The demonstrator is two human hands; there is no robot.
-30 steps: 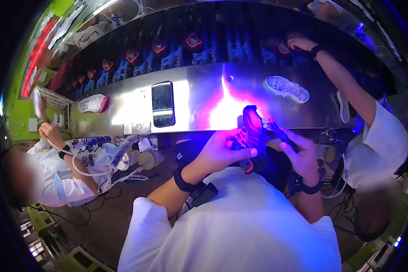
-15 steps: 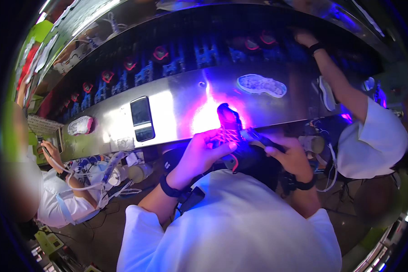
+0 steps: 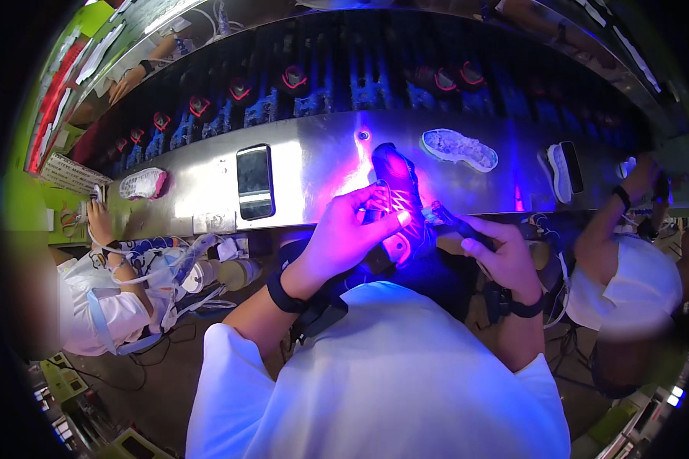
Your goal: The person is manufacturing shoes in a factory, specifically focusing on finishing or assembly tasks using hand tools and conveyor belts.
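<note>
My left hand (image 3: 341, 239) grips a dark lace-up shoe (image 3: 405, 183), thumb and fingers closed about its side. The shoe points away from me, partly over the bench's near edge, in pink and violet light. Closed round the dark handle of a brush (image 3: 461, 223) is my right hand (image 3: 511, 258). The brush's pale bristle end lies close to the shoe's right side; contact cannot be made out. Beyond them, a whitish shoe sole (image 3: 458, 148) rests on the metal bench (image 3: 311, 153).
A phone (image 3: 255, 182) and another sole (image 3: 143, 183) lie to the left. Behind the bench runs a dark rack (image 3: 344, 61) carrying several red-rimmed shoes. Co-workers sit on both sides; the right one's arm (image 3: 616, 203) reaches the bench near a white sole (image 3: 560, 174).
The shoe has turned, showing more of its red-lit opening, and the brush sits slightly farther right. The right co-worker's arm has drawn back from the rack. My view has shifted a little.
</note>
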